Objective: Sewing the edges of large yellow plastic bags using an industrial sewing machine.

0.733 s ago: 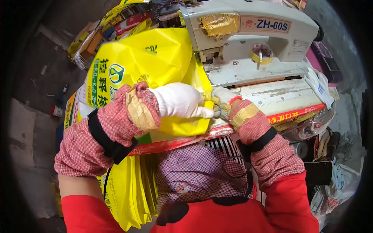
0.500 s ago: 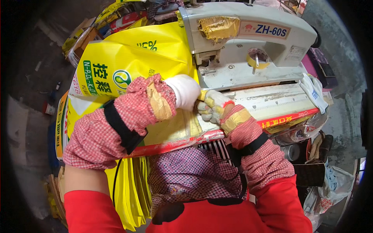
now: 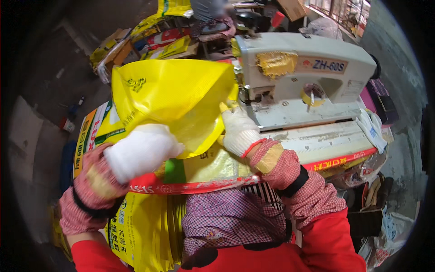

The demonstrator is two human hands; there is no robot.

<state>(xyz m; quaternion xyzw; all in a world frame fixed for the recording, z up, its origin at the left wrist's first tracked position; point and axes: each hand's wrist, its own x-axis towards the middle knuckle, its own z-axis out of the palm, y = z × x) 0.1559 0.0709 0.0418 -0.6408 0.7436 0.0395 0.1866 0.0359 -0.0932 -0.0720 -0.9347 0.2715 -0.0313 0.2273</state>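
A large yellow printed plastic woven sack [image 3: 176, 90] lies on the worktable, its mouth gaping towards the sewing machine [image 3: 290, 102]. At the sack's near left side is my left hand [image 3: 142, 152] in a white glove, blurred, its fingers hidden from view. My right hand [image 3: 240, 129] wears a white glove with yellow fingertips. It touches the sack's right edge, thumb and fingers apart, close to the machine's needle end.
A roll of yellow tape [image 3: 312, 95] sits on the machine, and a pale glove [image 3: 372, 129] hangs on the table's right end. Folded yellow sacks [image 3: 149, 231] hang below the table's front edge [image 3: 208, 186]. Behind is another person [image 3: 210, 18] among piled bags.
My hands have moved apart, the left one leftward and down. The sack has lifted and swung round, and its mouth has spread open. The view has shifted, so the machine appears lower.
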